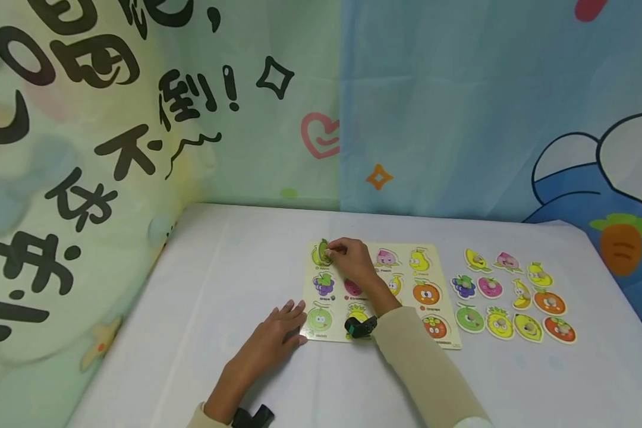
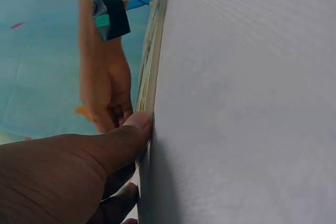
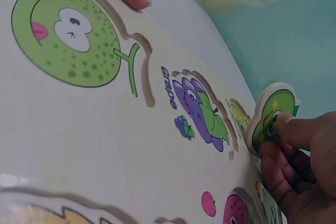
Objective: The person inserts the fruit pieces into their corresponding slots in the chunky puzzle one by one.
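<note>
A green, rounded wooden fruit puzzle piece (image 3: 272, 109) is pinched between the thumb and fingers of my right hand (image 1: 350, 257). It is tilted up over the top-left recess of the puzzle board (image 1: 339, 312). The recess beneath is partly hidden by the piece and fingers. Beside the board's lower left corner lies my left hand (image 1: 275, 336), fingers stretched out. In the left wrist view its thumb (image 2: 137, 121) touches the board's edge. Grape (image 3: 197, 111) and melon (image 3: 68, 35) recesses show printed pictures with carved outlines in the right wrist view.
Several loose fruit pieces lie in rows right of the board, among them a grape piece (image 1: 463, 286), a pineapple piece (image 1: 500, 324) and an orange piece (image 1: 550, 302). The white table (image 1: 192, 285) meets printed cloth walls (image 1: 438, 119) at the back and left.
</note>
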A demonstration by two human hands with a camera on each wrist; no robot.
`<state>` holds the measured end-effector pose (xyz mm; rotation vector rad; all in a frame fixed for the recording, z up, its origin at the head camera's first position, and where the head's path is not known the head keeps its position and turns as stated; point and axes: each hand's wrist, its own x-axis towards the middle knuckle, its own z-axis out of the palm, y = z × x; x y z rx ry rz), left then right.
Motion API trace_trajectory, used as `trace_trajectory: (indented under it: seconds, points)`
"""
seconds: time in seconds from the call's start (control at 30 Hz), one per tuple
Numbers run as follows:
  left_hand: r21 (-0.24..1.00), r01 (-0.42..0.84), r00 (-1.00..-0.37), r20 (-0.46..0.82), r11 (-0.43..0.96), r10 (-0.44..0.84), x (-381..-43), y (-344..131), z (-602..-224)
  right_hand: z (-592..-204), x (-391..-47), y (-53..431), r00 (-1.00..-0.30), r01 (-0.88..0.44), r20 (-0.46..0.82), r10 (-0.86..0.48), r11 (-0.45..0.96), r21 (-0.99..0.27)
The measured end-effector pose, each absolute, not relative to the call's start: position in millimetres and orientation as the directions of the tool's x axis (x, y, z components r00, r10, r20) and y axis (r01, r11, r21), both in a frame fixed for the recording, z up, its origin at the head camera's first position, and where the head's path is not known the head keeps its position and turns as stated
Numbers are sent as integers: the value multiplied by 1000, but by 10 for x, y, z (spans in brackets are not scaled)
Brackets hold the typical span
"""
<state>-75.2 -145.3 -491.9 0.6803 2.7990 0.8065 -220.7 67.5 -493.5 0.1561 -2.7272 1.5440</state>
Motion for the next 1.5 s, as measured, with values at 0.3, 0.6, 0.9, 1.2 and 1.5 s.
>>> trace_trajectory:
  seconds: [0.3,0.6,0.9,1.2,1.5]
  points:
    - [551,392,-880,-9,737,475,-762,-1452,-4921,-4930,-2239,667,-995,-80,33,-96,539,-839]
    - [547,389,-883,-9,741,469,-753,-1462,-4918,-4921,-2240,625,-995,-74,24,-98,548,-833]
    - [534,378,-887,-25,756,461,-756,-1459,-4923,-4957,-2242,554,-996,-70,30,-81,565,-822]
    - [539,385,-886,-12,750,463,-754,-1467,-4962,-4973,-2260,505,-998,-51,14,-64,621,-782]
    - [539,386,-885,-12,749,465,-758,-1466,-4949,-4989,-2243,464,-999,-16,-5,-32,622,-783]
